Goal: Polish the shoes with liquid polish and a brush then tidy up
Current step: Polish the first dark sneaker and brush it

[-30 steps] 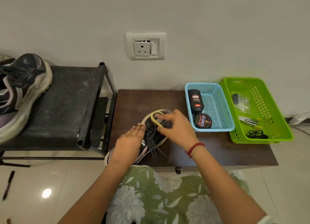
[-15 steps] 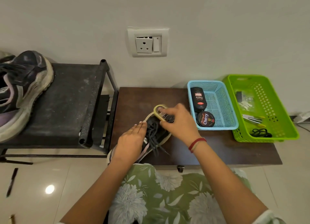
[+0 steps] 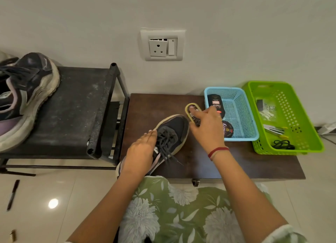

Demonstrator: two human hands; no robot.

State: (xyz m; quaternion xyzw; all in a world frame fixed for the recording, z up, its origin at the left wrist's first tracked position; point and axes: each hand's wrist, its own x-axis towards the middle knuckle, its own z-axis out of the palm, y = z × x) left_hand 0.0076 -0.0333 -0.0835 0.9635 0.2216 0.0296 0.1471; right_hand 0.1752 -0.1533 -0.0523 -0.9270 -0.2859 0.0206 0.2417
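A dark sneaker (image 3: 174, 131) with grey laces lies on the brown table (image 3: 236, 162), toe pointing away. My left hand (image 3: 141, 151) rests on its near side with straight fingers. My right hand (image 3: 207, 128) holds a yellow-rimmed shoe brush (image 3: 191, 110) just right of the toe, beside the blue basket (image 3: 241, 115). In that basket lie a black liquid polish bottle (image 3: 215, 103) and a round polish tin (image 3: 227, 129). The second sneaker (image 3: 23, 99) sits on the black rack at the left.
A black metal shoe rack (image 3: 80, 111) stands left of the table. A green basket (image 3: 291, 119) with small items sits at the table's right end. A wall socket (image 3: 162, 45) is above. A pen (image 3: 12, 194) lies on the tiled floor.
My right hand has carried the brush off the sneaker's toe and to the right, toward the blue basket. The left hand stays on the shoe.
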